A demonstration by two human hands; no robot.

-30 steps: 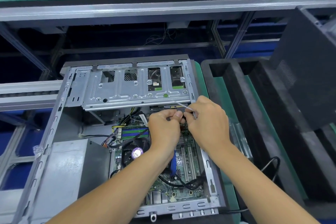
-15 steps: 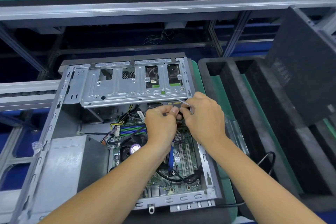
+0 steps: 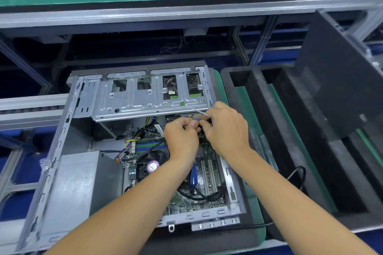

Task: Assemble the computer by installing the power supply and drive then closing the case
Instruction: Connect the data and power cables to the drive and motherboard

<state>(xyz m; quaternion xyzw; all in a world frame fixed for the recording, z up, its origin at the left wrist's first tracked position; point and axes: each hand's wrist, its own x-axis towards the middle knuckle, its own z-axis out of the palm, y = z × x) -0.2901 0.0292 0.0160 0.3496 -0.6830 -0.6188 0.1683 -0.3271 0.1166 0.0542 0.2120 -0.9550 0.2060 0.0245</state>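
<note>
An open grey computer case (image 3: 62, 143) lies on its side with the motherboard (image 3: 207, 172) exposed. A grey power supply (image 3: 83, 182) sits in its lower left corner. The metal drive cage (image 3: 145, 99) spans the far end, with drives showing through its right cut-outs. My left hand (image 3: 180, 141) and my right hand (image 3: 226, 128) meet just below the cage's right end. Their fingertips pinch a small dark connector (image 3: 196, 118) at the drive's edge. A thin pale cable (image 3: 196, 109) runs from my right hand up to the cage.
Black foam trays (image 3: 269, 130) stand right of the case, over a green mat (image 3: 255, 192). A dark side panel (image 3: 335, 80) leans at the far right. A black cable (image 3: 298, 174) loops by my right forearm. A metal conveyor frame (image 3: 31, 107) runs behind and to the left.
The view has shifted slightly. Both hands stay together on the connector below the drive cage, with only small finger movement.
</note>
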